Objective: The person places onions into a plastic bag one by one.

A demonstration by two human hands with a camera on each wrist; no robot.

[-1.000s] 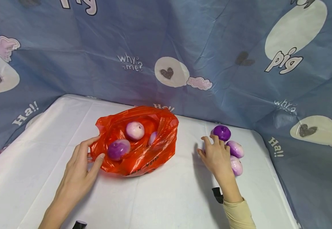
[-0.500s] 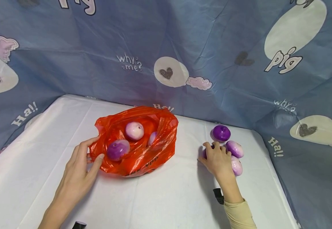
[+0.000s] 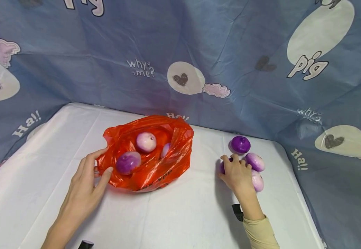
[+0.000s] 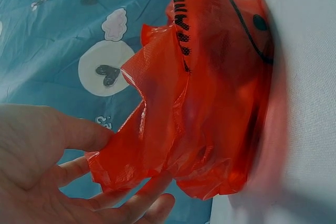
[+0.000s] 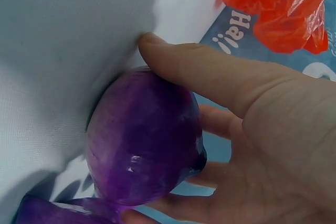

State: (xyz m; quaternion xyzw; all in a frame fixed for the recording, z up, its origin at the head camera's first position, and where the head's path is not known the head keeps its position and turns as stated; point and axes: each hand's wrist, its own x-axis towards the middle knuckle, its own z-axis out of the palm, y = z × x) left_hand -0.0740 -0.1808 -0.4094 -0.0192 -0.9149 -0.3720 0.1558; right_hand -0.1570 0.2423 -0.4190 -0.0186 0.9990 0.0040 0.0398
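Observation:
My left hand (image 3: 82,188) holds the left rim of a red plastic bag (image 3: 175,166); in the left wrist view, the thumb and fingers lie on either side of the film. Inside the bag's mouth are a pale onion (image 3: 146,142), a purple onion (image 3: 129,163) and part of another onion (image 3: 165,150). At the right, my right hand (image 3: 238,174) has its thumb and fingers around a dark purple onion (image 5: 144,140) resting on the cloth. Close beside it lie a deep purple onion (image 3: 240,144) and two paler onions, one behind (image 3: 255,162) and one nearer (image 3: 257,180).
A white cloth (image 3: 180,214) covers the table. Behind it and along both sides hangs a blue printed curtain (image 3: 121,41), and the bag stands close to the back edge.
My right hand has moved slightly down and closer around the dark purple onion, uncovering the deep purple onion behind. My left hand and the bag have stayed in place.

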